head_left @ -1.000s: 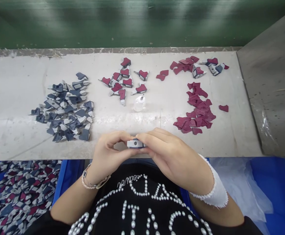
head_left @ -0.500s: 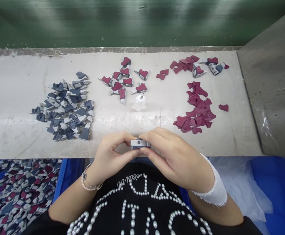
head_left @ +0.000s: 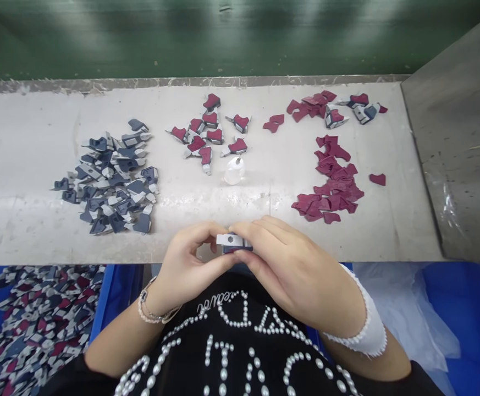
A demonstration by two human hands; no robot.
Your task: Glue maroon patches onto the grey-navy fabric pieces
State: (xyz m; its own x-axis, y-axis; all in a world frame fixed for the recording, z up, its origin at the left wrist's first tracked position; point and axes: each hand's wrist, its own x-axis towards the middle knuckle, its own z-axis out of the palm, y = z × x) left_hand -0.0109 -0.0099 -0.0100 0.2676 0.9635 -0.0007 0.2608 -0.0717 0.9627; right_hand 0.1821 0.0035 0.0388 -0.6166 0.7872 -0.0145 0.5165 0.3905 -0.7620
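Fingers (head_left: 250, 234) of our left hand (head_left: 188, 258) and right hand (head_left: 291, 269) pinch close on a grey-and-navy piece (head_left: 233, 242) (hexagonal hole showing), held over the bench (head_left: 25, 231) near its front edge. Below, our blue bin (head_left: 108, 302) holds heaped navy-and-red pieces (head_left: 37, 324)

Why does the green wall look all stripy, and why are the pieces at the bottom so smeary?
In the head view, pale streaks of glare cross the green wall; the pieces in the blue bin look soft and blurred, while the left hand and right hand look sharper.
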